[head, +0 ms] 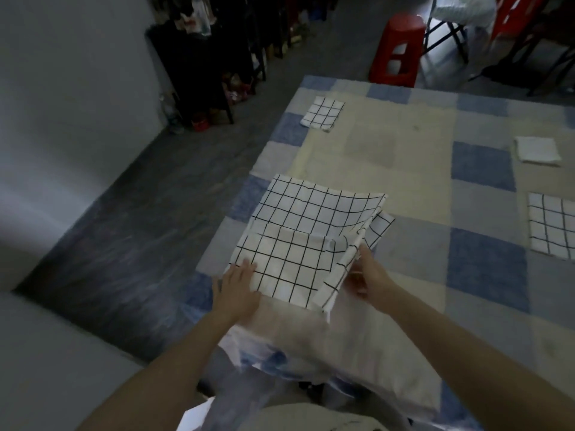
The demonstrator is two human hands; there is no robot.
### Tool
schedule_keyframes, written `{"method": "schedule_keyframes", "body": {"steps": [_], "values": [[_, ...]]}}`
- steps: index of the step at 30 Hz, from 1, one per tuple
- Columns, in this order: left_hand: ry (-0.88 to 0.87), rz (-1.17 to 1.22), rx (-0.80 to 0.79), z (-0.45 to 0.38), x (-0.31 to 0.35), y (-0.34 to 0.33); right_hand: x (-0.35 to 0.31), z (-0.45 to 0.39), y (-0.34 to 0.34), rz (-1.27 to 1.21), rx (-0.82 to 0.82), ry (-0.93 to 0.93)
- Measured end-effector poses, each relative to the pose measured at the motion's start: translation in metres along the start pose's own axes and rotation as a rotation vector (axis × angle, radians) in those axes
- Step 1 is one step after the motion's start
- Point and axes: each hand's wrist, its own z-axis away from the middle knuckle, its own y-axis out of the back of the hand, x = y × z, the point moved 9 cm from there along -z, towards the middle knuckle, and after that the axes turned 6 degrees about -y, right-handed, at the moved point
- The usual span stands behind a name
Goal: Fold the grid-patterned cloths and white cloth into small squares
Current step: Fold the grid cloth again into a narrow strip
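Observation:
A large grid-patterned cloth (308, 241) lies partly folded at the near left of the checked table cover (485, 256). My left hand (238, 286) presses flat on its near left corner with straight fingers. My right hand (365, 275) grips the cloth's right edge and lifts it off the surface. A small folded grid cloth (323, 114) sits at the far left. Another grid cloth (550, 230) lies at the right edge. A folded white cloth (536, 150) rests at the far right.
A red plastic stool (398, 49) stands beyond the table's far edge, with dark chair legs (448, 35) beside it. A dark rack (199, 63) of items lines the wall at left. Grey floor (130, 231) runs along the table's left side.

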Motion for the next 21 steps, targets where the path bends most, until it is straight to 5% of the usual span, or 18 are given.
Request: {"method": "schedule_keyframes", "body": {"steps": [7, 13, 21], "values": [[-0.067, -0.068, -0.011, -0.002, -0.004, 0.000, 0.008, 0.003, -0.008, -0.408, -0.116, -0.127], [-0.094, -0.063, 0.026, 0.003, -0.001, 0.011, 0.015, 0.012, -0.018, -0.250, -0.336, -0.186], [-0.116, -0.018, 0.104, 0.005, 0.001, 0.024, 0.014, 0.005, 0.024, -0.223, -0.043, -0.087]]}}
